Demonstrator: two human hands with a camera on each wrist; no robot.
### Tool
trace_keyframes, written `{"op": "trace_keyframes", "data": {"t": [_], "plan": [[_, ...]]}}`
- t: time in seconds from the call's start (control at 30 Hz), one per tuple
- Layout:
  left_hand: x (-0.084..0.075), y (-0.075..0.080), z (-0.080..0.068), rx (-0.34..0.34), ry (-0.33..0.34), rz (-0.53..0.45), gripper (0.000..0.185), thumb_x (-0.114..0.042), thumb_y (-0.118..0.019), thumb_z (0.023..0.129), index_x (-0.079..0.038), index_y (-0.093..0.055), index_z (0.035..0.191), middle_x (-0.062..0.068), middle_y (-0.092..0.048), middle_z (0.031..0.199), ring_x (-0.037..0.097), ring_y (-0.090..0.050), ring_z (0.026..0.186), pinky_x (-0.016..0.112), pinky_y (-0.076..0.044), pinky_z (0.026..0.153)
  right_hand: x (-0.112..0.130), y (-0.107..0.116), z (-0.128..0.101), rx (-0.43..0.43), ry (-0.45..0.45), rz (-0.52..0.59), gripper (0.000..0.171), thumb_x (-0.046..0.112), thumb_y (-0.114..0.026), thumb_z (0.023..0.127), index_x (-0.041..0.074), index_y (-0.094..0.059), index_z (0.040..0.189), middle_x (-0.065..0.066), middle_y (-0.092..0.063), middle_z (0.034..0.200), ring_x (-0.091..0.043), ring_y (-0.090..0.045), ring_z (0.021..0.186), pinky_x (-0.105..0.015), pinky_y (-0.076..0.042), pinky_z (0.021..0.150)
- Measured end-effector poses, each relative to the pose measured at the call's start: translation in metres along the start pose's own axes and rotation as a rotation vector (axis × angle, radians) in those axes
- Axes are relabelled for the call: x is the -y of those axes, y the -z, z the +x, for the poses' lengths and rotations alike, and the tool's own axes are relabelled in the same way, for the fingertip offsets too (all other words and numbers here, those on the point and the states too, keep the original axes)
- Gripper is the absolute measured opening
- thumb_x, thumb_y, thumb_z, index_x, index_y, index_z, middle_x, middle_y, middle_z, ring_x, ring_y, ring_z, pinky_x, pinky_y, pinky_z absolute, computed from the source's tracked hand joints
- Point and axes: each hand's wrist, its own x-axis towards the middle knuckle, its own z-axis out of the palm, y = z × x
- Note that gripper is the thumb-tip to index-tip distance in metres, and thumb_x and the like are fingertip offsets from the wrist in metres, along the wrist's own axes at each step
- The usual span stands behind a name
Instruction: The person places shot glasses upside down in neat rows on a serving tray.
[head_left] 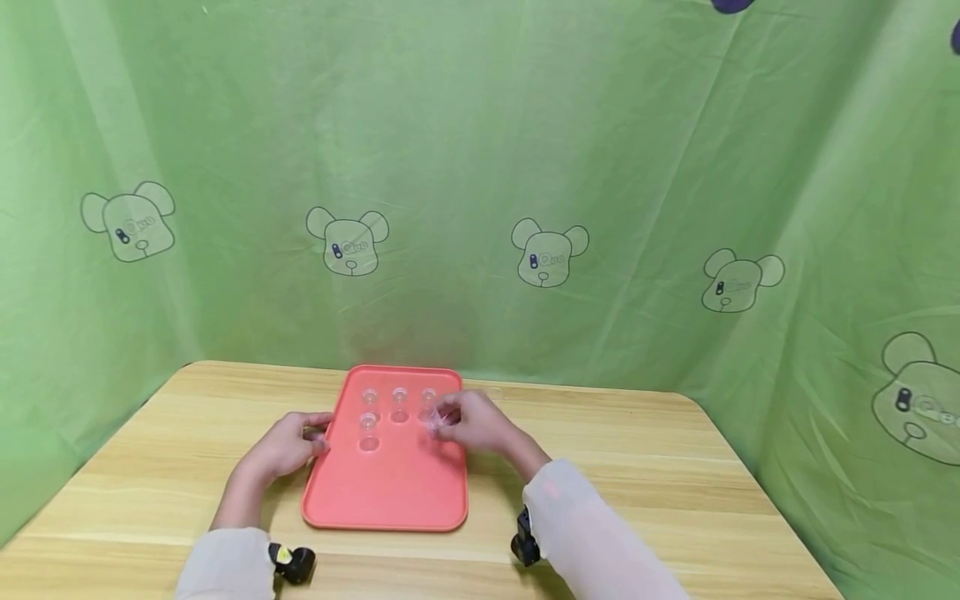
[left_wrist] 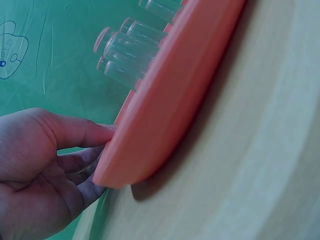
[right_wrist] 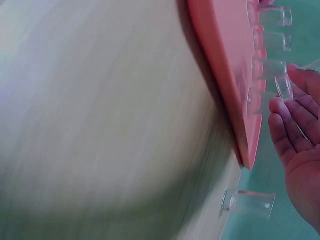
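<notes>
Small clear glass cups (head_left: 398, 403) upright on pink tray (head_left: 390, 492).

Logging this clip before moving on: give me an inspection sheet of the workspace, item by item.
Surface: wooden table.
Job's things: pink tray with small clear cups standing in rows.
Clutter: one more cup on the table beside the tray.
Grips: left hand touches the tray's left edge; right hand holds a cup over the tray.
Cables: nothing seen.
Surroundings: green cloth with bear prints.
</notes>
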Motion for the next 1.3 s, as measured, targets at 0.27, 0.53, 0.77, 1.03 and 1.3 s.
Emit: {"op": "trace_keyframes", "data": {"t": [0.27,0.53,0.77,1.03,1.3], "plan": [[0.001,0.0,0.001,0.002,0.005,-0.001,0.05,0.004,-0.06,0.095,0.012,-0.05,0.143,0.024,-0.066,0.125,0.029,-0.064,0.109,0.035,-0.056,0.083,0.011,-0.011,0.009,0.013,0.04,-0.019,0.014,0.005,-0.076,0.088,0.005,-0.073,0.102,0.002,-0.068,0.087,-0.009,-0.062,0.082,-0.024,-0.054,0.076],[0.001,-0.001,0.001,0.002,0.001,-0.005,0.05,0.004,-0.06,0.095,0.013,-0.05,0.143,0.024,-0.065,0.125,0.029,-0.064,0.109,0.036,-0.056,0.083,0.012,-0.019,0.015,0.001,0.04,-0.014,0.025,0.001,-0.074,0.088,-0.001,-0.073,0.112,0.002,-0.069,0.091,-0.01,-0.062,0.083,-0.024,-0.054,0.076],[-0.001,0.0,0.0,-0.001,0.001,-0.004,0.05,0.005,-0.06,0.094,0.012,-0.05,0.143,0.024,-0.066,0.124,0.03,-0.065,0.108,0.036,-0.057,0.084,0.015,-0.026,0.018,-0.012,0.046,-0.049,0.026,0.005,-0.075,0.088,0.001,-0.073,0.114,0.002,-0.065,0.09,-0.009,-0.057,0.077,-0.022,-0.05,0.068],[0.0,-0.001,0.001,-0.001,-0.001,0.001,0.049,0.005,-0.06,0.094,0.012,-0.051,0.142,0.024,-0.066,0.124,0.03,-0.065,0.109,0.037,-0.056,0.085,0.018,-0.03,0.019,-0.027,0.028,-0.043,0.026,0.006,-0.075,0.089,0.001,-0.073,0.115,-0.005,-0.069,0.099,-0.009,-0.058,0.08,-0.024,-0.051,0.071],[0.0,0.0,0.0,0.001,-0.005,0.008,0.049,0.005,-0.06,0.095,0.012,-0.051,0.142,0.025,-0.065,0.126,0.032,-0.064,0.11,0.036,-0.056,0.085,0.018,-0.033,0.021,-0.046,0.008,-0.045,0.025,0.008,-0.077,0.089,0.002,-0.073,0.113,0.0,-0.066,0.095,-0.01,-0.058,0.08,-0.024,-0.05,0.07]]}}
